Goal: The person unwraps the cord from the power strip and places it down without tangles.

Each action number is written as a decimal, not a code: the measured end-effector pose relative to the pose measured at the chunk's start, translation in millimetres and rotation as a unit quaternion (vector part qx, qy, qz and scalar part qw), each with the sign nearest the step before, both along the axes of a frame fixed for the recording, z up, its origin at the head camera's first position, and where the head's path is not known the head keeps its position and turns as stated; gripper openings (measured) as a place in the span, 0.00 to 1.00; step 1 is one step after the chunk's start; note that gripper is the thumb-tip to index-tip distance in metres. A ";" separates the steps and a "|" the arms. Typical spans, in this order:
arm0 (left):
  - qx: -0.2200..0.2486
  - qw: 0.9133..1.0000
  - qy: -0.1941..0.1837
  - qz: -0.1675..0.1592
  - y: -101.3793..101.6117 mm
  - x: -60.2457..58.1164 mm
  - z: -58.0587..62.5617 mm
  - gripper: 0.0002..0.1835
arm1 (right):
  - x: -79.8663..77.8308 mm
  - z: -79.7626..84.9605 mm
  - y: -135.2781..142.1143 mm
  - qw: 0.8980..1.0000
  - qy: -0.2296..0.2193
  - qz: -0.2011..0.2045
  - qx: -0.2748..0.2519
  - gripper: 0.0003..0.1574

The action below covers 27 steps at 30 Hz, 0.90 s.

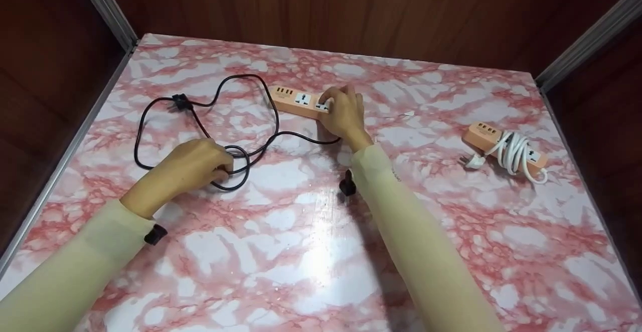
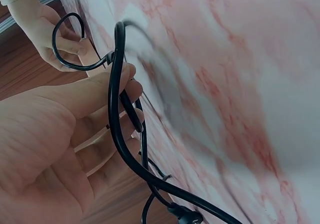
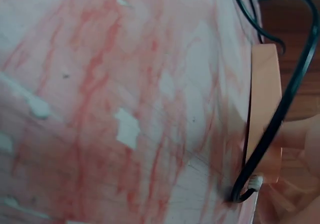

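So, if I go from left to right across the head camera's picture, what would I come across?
Left hand → orange power strip → right hand → second orange power strip wrapped in white cable.

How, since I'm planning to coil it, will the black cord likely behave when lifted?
The black cord is probably flexible yet slightly springy, as it lies in smooth, rounded curves. It may catch on itself, since stretches cross near the left hand. Its plug, bulkier than the cord, would likely swing or drag.
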<state>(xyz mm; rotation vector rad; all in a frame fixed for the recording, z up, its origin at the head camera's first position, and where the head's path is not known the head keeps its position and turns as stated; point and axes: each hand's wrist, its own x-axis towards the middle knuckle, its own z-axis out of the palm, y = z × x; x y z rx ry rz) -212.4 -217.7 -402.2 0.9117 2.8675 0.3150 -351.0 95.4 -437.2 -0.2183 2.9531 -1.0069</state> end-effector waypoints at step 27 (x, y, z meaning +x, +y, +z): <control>0.010 0.999 -0.030 0.039 -25.6 1.6 -0.9 0.04 | 1.9 -3.5 -30.1 0.978 -0.061 0.040 -0.195 0.24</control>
